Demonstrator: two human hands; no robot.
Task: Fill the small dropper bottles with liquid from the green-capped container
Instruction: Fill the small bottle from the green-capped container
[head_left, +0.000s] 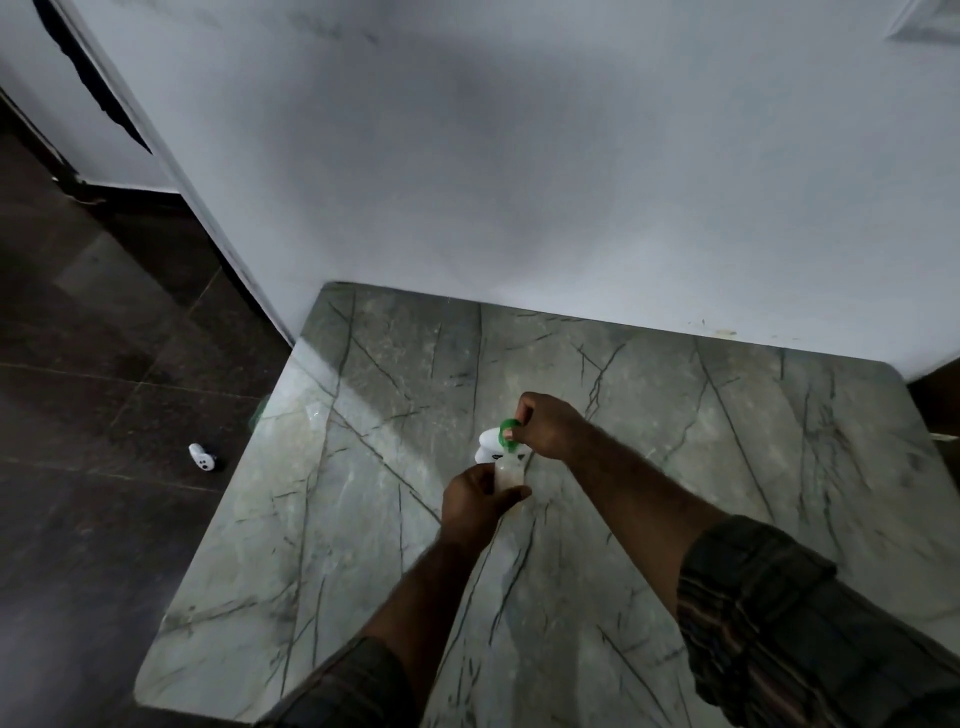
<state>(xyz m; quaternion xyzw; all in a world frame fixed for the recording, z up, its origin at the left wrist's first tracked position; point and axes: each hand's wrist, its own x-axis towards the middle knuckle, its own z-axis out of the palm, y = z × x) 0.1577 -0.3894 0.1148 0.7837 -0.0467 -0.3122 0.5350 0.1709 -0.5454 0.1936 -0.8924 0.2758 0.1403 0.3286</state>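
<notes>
Holding the two vessels together over the marble slab (675, 467), you are working with both hands close above the middle of the surface. Your left hand (475, 499) is wrapping its fingers around a small dropper bottle (508, 474), clear and pale, with its long axis running up and away from you, mouth pointing toward the far wall. Your right hand (545, 426) is pinching the green cap (506, 431) end of the white container (488, 447), which is sitting just beyond and touching, or nearly touching, the bottle's upper end; blur is keeping you from telling whether the nozzle is actually inside the mouth.

That is the relation everything is hanging on: the container's outlet is lying directly above and beyond the bottle's opening, so the two axes need to be meeting in one line. The right hand is the nearer one to the cap, the left is the nearer one to the bottle. Judging by this, you are lining up or pouring. Any sideways tilt is likely to be sending liquid onto the slab. No other dropper bottles are showing on the surface.
</notes>
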